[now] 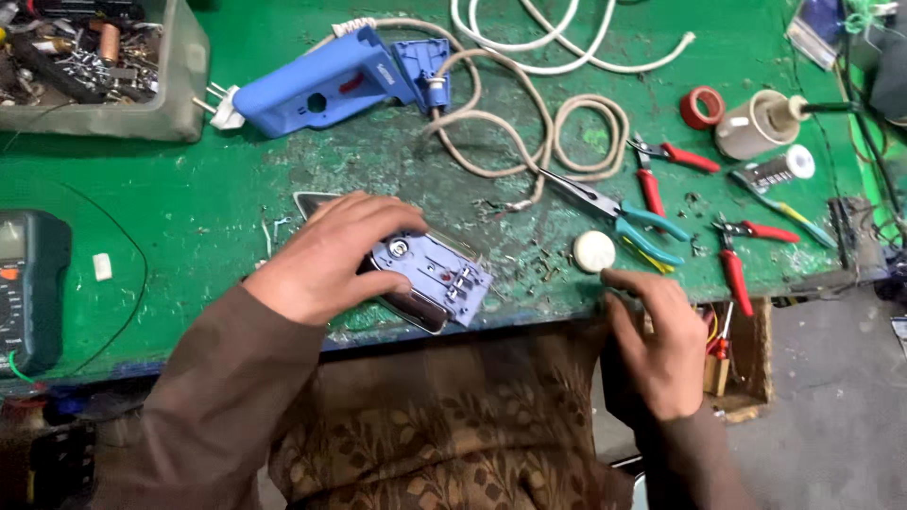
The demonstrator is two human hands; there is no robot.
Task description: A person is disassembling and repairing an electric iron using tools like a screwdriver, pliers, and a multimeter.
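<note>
My left hand [326, 257] lies flat on top of an iron base [430, 283], a metal soleplate with a pale blue plastic body and small terminals, and presses it onto the green workbench [189, 198]. My right hand [655, 340] rests at the bench's front edge with fingers apart, its fingertips just below a white round knob [593, 251], and holds nothing. The iron's blue handle cover [331, 83] lies at the back with a beige cord [529, 132] looping from it.
Teal-handled long-nose pliers [624, 219] and several red-handled cutters [732, 264] lie at the right, with a red tape roll [702, 107] and a white solder spool [759, 123]. A tray of metal parts [94, 66] sits back left. A multimeter [28, 288] is at the left edge.
</note>
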